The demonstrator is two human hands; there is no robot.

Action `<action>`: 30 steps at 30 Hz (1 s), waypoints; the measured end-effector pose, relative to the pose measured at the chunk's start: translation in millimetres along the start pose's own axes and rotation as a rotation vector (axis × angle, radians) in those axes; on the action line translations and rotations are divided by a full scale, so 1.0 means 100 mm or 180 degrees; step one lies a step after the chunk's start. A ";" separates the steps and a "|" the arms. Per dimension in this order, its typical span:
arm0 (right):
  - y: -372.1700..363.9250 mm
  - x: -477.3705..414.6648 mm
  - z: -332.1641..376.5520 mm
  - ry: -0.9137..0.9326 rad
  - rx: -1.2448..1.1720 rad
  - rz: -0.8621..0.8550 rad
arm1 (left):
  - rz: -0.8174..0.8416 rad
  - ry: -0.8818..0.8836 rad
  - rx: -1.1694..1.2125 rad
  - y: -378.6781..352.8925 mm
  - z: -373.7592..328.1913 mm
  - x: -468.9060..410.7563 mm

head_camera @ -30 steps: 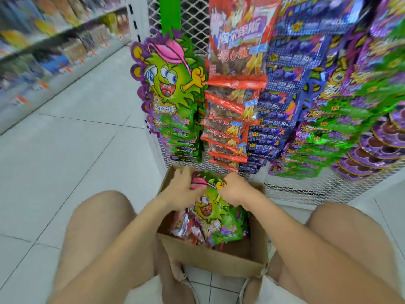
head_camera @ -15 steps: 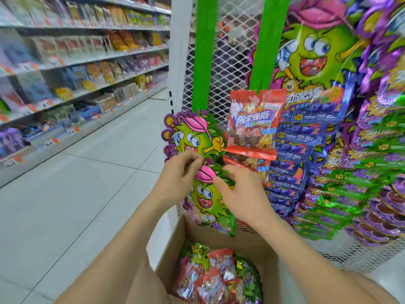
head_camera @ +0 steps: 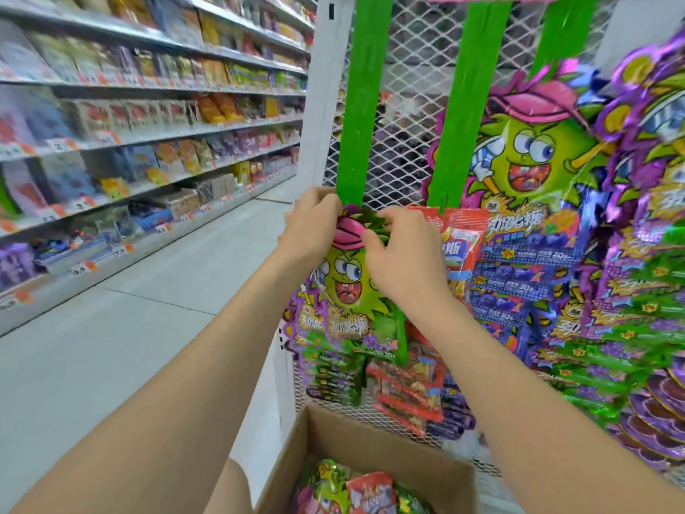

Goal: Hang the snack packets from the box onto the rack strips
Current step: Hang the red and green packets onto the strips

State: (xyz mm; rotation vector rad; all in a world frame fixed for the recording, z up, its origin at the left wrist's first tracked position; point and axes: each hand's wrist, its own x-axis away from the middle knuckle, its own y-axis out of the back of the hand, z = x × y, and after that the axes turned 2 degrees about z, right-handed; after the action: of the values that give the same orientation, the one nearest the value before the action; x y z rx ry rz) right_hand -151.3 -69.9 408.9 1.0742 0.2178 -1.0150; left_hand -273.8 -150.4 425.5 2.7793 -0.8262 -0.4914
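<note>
packet [head_camera: 346,280] top between both hands' fingers [head_camera: 385,220]

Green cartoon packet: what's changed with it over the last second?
The left hand and right hand lifted the green cartoon packet up out of the box to the leftmost green strip, where its top now meets the strip. Unchanged: both still pinch the packet's top; the box still holds more packets.

Green strip [head_camera: 361,105] on mesh rack [head_camera: 407,50] rises above fingers [head_camera: 322,200]; snack packets [head_camera: 333,369] hang on it below fingers; box [head_camera: 389,437] on floor [head_camera: 148,328] further below.
</note>
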 end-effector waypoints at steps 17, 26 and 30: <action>-0.02 -0.15 0.16 -0.0426 -0.0542 -0.0540 | 0.0466 -0.0408 -0.0280 0.23 -0.02 0.09; -0.10 0.00 0.04 -0.0367 -0.0242 -0.0183 | 0.0363 -0.1093 -0.0793 0.28 0.09 0.15; -0.11 0.07 -0.04 -0.0146 -0.0068 -0.0215 | -0.0073 -0.1260 -0.1066 0.24 0.23 0.15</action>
State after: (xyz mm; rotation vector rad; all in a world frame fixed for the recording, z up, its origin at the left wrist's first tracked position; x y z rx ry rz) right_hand -154.3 -71.6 395.9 1.0287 0.2285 -1.0945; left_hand -282.0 -180.3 407.5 2.4173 -0.7047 -1.0987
